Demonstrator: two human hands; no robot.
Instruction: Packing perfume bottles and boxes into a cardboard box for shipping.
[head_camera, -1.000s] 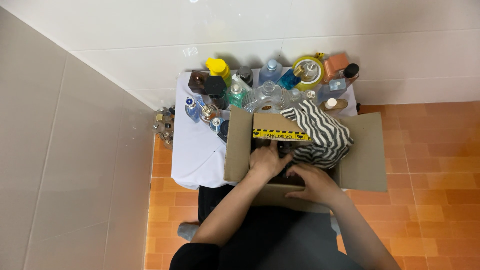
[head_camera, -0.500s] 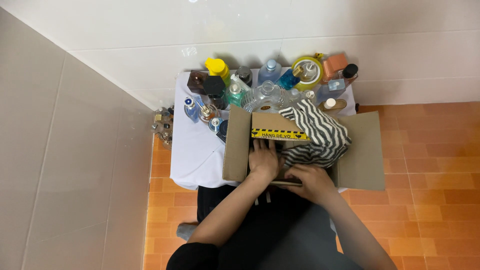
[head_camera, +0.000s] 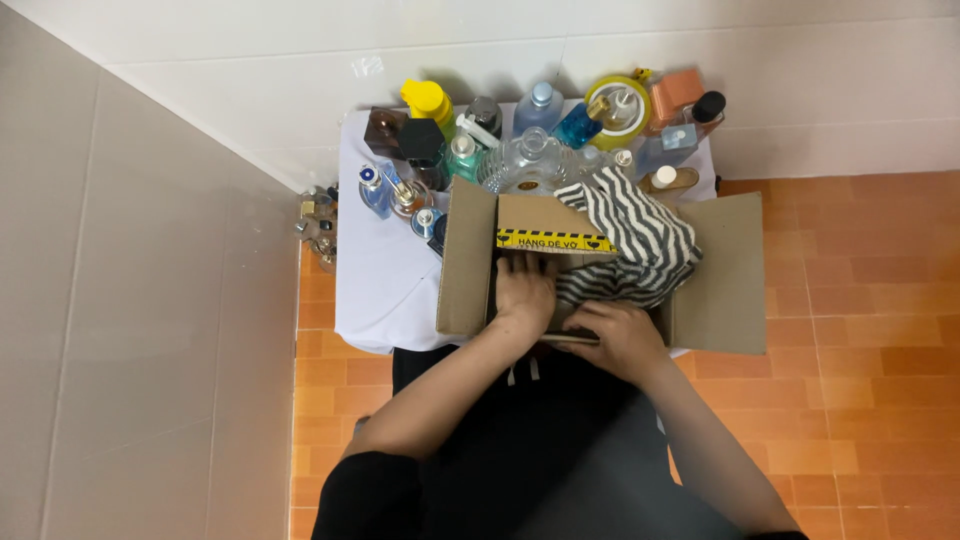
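Head view: left hand (head_camera: 524, 292) moved deeper into cardboard box (head_camera: 466, 262)

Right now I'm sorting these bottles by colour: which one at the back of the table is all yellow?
The yellow bottle at the back left, against the white wall, beside a dark-capped bottle. The others are clear, blue or brown.

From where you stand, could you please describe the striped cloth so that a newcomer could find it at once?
Look at the white-covered table against the tiled wall, then at the open cardboard box on its near side. The cloth bulges out of the box's right half, just above the right hand. It alone has black and white zebra-like stripes; the things behind it are bottles.
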